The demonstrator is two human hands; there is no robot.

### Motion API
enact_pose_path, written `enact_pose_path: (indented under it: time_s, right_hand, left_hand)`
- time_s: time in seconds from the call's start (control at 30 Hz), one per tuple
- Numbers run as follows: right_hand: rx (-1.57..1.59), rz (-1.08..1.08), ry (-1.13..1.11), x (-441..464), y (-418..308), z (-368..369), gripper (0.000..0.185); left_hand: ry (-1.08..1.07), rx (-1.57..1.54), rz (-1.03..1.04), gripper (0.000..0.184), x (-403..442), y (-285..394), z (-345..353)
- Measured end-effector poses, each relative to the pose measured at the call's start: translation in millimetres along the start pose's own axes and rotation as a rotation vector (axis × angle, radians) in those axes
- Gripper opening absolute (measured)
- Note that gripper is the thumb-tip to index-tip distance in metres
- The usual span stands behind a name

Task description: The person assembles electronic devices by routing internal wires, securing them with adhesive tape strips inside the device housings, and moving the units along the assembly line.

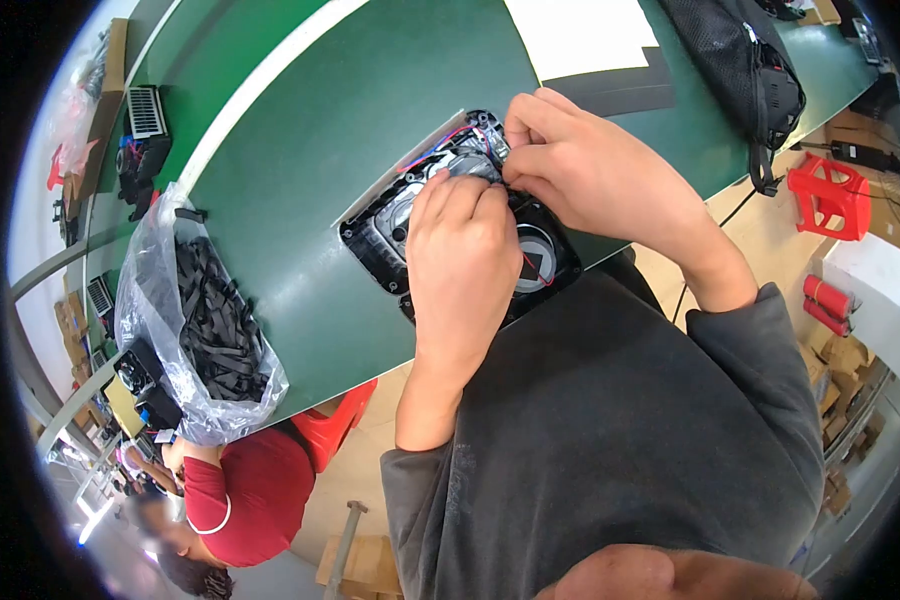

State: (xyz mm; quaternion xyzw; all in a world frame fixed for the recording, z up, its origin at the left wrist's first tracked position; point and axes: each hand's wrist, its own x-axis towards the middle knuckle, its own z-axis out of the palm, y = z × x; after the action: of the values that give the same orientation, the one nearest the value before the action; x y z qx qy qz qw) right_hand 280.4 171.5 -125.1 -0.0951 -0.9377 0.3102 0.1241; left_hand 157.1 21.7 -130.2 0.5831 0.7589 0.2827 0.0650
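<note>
An opened black plastic housing (pixel 375 250) lies on the green table, close to its near edge. Red and blue wires (pixel 438 146) run along its upper side, and a round speaker (pixel 538 262) sits in its lower right part. My left hand (pixel 462 250) rests over the middle of the housing with its fingers curled down into it; the fingertips are partly hidden. At the upper right corner, my right hand (pixel 580 165) has thumb and fingers pinched together at the wires. What lies between those fingers is too small to make out.
A clear plastic bag (pixel 160 310) of black strips stands on the green table (pixel 310 130) at left. White paper (pixel 580 35) and a black bag (pixel 730 60) lie beyond my right hand. A person in red (pixel 260 500) is at lower left, near a red stool (pixel 340 425).
</note>
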Motion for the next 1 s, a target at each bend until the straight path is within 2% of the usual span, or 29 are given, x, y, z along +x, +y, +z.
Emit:
enact_pose_path:
  time_s: [0.1,0.2,0.27,0.33,0.4,0.47,0.57,0.63,0.77,0.93,1.0]
  right_hand:
    - [0.042,-0.034,-0.071,5,18,-10,0.013]
    - [0.212,-0.001,-0.236,7,26,-25,0.017]
    - [0.229,0.031,-0.068,14,21,-19,0.016]
    - [0.172,0.005,0.158,20,11,-5,0.014]
    - [0.144,0.014,0.194,19,11,10,0.014]
    - [0.075,0.072,0.226,20,8,17,0.014]
    - [0.007,0.054,0.237,19,1,22,0.012]
    - [-0.071,-0.005,0.198,18,5,25,0.017]
    - [0.028,-0.021,0.127,14,13,15,0.035]
    - [-0.070,-0.010,0.079,16,16,19,0.034]
    - [-0.141,-0.092,0.068,16,21,20,0.036]
  left_hand:
    - [-0.016,-0.013,0.004,0.006,5,-1,-5]
    - [-0.041,-0.137,0.012,0.010,0,-11,-10]
    - [-0.015,-0.283,0.060,0.013,-2,-21,-14]
    - [0.113,-0.200,0.144,0.017,-1,-29,-20]
    - [0.190,-0.091,0.233,0.018,3,-38,-30]
    - [0.160,0.091,0.205,0.025,3,-42,-32]
    - [0.063,0.277,0.190,0.033,11,-46,-27]
    - [0.024,0.272,0.184,0.035,13,-48,-27]
    - [-0.004,0.214,0.162,0.046,18,-49,-27]
    - [-0.036,0.202,0.099,0.067,19,-45,-22]
    - [0.020,0.197,0.123,0.065,16,-45,-17]
